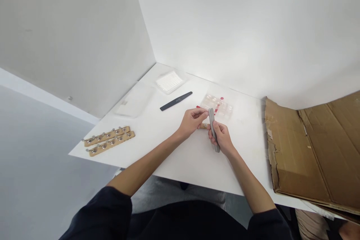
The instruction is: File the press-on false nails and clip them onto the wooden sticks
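Note:
My right hand (221,137) is wrapped round a grey nail buffer (213,129), which stands nearly upright in it. Close by on the left, my left hand (191,122) is closed, its thumb and fingers pinched at the buffer's upper end. What those fingers hold, if anything, is too small to make out. A short wooden piece (204,125) shows between the two hands, partly hidden by fingers. Just behind them lies a clear plastic tray (225,108) with compartments and red marks.
A black nail file (176,101) lies left of my hands. Behind it is a white gridded sheet (169,81) in clear plastic. Two wooden strips with metal clips (109,140) lie near the table's left corner. An opened cardboard box (315,153) stands at the right; walls border the table.

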### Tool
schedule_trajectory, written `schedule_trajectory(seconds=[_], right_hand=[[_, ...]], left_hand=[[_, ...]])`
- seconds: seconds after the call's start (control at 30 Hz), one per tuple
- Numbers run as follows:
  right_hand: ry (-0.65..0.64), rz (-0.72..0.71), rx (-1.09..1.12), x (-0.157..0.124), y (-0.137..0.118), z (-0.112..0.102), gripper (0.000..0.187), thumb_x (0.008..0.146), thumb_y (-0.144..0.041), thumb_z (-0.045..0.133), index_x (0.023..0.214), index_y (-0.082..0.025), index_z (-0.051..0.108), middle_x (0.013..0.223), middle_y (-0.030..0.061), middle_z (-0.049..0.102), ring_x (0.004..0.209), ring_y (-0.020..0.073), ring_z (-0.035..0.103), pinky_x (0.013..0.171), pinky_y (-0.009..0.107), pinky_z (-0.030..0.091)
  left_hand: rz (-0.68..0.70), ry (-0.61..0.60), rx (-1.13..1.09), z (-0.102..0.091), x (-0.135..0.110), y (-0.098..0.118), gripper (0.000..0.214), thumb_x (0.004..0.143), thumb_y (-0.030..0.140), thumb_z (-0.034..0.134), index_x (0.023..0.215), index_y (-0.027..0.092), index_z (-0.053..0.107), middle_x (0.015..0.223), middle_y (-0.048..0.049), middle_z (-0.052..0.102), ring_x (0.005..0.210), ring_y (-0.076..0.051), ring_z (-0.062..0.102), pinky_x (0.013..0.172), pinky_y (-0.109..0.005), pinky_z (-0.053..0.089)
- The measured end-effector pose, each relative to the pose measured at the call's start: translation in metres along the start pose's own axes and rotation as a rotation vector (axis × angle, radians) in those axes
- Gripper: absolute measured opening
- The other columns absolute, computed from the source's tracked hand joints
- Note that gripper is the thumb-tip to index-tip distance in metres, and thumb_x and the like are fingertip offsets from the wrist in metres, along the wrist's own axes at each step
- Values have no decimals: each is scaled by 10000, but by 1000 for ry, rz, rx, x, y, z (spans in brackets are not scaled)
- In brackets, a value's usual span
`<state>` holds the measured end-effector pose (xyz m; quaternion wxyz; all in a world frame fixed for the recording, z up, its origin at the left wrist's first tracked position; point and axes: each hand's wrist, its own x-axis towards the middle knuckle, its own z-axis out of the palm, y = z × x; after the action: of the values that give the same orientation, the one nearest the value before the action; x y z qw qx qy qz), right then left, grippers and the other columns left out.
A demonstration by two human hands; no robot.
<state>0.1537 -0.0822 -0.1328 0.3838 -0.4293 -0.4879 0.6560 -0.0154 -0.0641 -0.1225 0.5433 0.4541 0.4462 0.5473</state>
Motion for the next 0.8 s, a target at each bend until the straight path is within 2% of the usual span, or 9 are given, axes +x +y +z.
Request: schedule_trajectory(seconds=[0.17,0.27,0.4,0.57,0.8], right_hand=[[17,5,41,-1,-1,2,542,879,-724,702,849,-186,647,562,-44,552,385,67,387,327,193,269],[36,2,38,0,0,2,568,877,-754,681,850,-188,639,565,-39,559,390,71,397,330,196,284],[42,-42,23,1,4,3,564,904,-761,641,873,-197,625,592,-35,571,403,80,429,349,206,326],[47,-91,2,-1,3,2,534,940,-734,619,873,-204,618,610,-34,575,418,83,440,359,209,344],[-21,-95,-53,-2,-5,-3,538,948,-739,600,843,-211,613,593,-34,575,409,82,427,364,207,315]], left_hand=[[-45,-18,-27,1,1,-2,366,821,497,822,865,141,749,745,2,652,448,-35,430,442,-220,355],[-99,-42,-86,4,1,-3,436,801,554,840,835,139,711,678,19,606,468,-48,458,452,-213,351],[-178,-144,-186,8,-3,-1,520,808,629,826,800,131,675,621,19,577,487,-49,427,454,-205,310],[-258,-210,-294,10,-6,1,515,769,597,883,813,125,681,637,30,552,485,-33,405,461,-199,283],[-238,-230,-242,3,-3,6,502,785,601,861,760,129,693,599,27,517,479,-43,373,412,-207,214]])
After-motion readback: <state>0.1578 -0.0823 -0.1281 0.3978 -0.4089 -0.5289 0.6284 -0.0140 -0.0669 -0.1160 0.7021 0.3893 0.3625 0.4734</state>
